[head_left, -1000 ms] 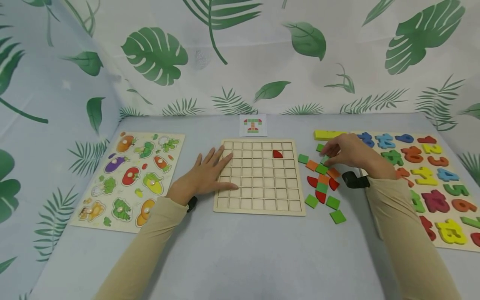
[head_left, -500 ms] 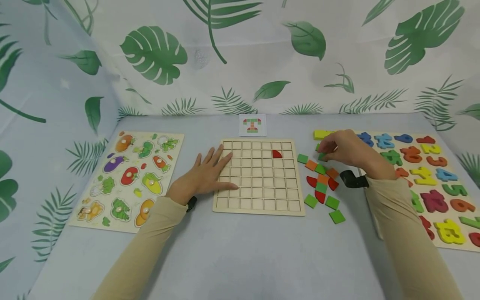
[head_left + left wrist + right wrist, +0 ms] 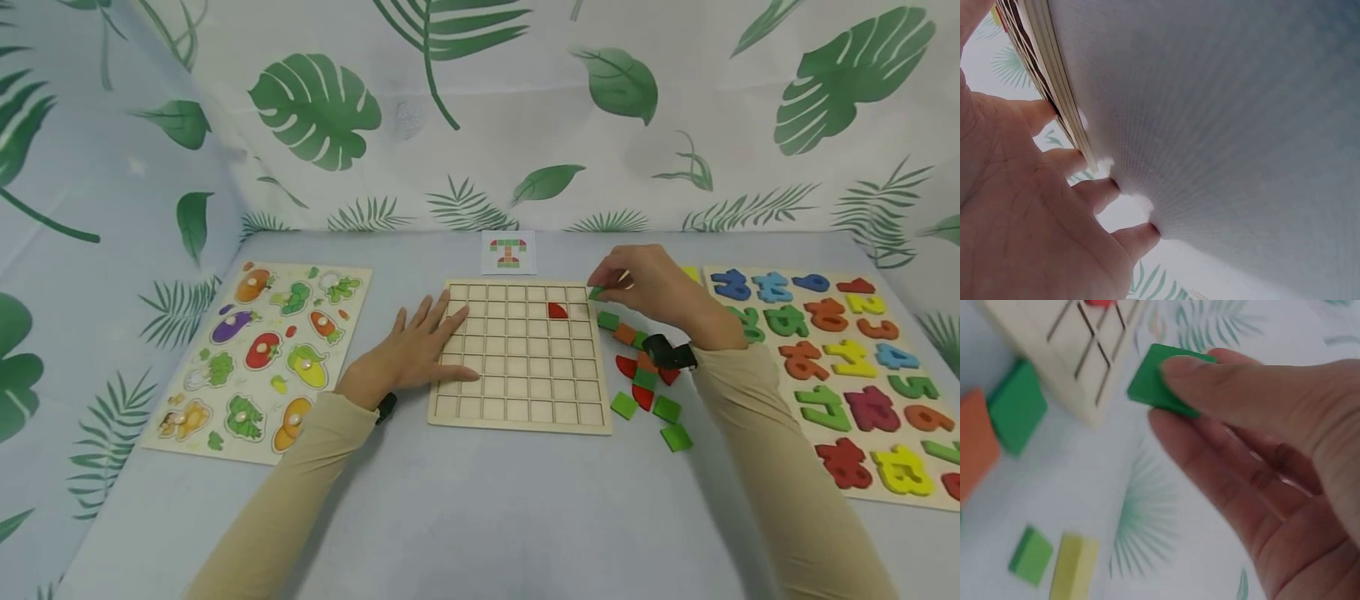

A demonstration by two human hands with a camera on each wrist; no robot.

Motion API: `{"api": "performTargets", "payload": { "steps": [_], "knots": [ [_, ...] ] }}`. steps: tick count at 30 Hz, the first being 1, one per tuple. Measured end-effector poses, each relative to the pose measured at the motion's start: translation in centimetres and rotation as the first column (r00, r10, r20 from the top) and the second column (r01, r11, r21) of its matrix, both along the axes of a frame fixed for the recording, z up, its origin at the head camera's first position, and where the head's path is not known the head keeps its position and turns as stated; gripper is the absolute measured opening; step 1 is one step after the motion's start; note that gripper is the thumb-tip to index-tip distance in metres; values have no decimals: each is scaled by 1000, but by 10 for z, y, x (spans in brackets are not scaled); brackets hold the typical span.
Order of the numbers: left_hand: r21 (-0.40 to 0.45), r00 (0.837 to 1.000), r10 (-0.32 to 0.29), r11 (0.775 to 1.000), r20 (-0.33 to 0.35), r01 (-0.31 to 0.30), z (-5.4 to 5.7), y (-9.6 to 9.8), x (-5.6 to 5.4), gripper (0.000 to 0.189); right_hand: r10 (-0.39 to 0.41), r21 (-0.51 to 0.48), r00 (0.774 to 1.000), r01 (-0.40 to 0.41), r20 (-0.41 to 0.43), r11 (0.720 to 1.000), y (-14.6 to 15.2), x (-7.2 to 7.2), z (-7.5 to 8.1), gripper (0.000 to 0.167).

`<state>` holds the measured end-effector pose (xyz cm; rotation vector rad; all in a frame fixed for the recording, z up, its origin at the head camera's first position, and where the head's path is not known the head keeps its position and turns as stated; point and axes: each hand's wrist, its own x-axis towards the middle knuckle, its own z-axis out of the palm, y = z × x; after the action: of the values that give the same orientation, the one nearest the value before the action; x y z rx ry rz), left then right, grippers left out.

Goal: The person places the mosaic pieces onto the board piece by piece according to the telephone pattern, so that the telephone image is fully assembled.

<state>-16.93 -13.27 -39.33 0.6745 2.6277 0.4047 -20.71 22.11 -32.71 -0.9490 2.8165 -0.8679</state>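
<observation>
1. On the board [image 3: 862, 495] at the right, a yellow 2 [image 3: 865, 303], an orange 3 [image 3: 877, 326], a blue 4 [image 3: 896, 357], a green 5 [image 3: 912, 387] and an orange 6 [image 3: 928, 417] can be read, set one below another.
2. Other number pieces [image 3: 872, 411] are held on the same board, but these cannot be read with certainty.
3. On the small white card [image 3: 487, 265], a coloured pattern is shown, shaped roughly like a capital I.

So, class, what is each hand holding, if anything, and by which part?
Right hand: a green tile, pinched across its flat faces, toward one edge. Left hand: nothing held.
</observation>
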Motion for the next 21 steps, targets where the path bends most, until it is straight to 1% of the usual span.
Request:
{"api": "performTargets", "payload": {
  "steps": [4,10,12,15,21],
  "knots": [
    [-3,1000,1,1000,4,-1,-1,-1,-1,104,55,-24,998,-55,0,998,-19,-5,-8,15],
    [-3,1000,-5,1000,13,5,0,-1,-1,104,116,-89,993,-114,22,990,-45,-10,-25,15],
    [-7,1000,-5,1000,15,5,0,-1,-1,104,131,-96,991,-128,32,987,-51,-11,-30,16],
    [-13,1000,-2,1000,19,3,2,-1,-1,103,138,-86,989,-134,43,987,-58,-12,-34,17],
    [-9,1000,-1,1000,19,1,0,0,-1,103,108,-62,994,-106,33,992,-61,-15,-39,17]
  ]
}}
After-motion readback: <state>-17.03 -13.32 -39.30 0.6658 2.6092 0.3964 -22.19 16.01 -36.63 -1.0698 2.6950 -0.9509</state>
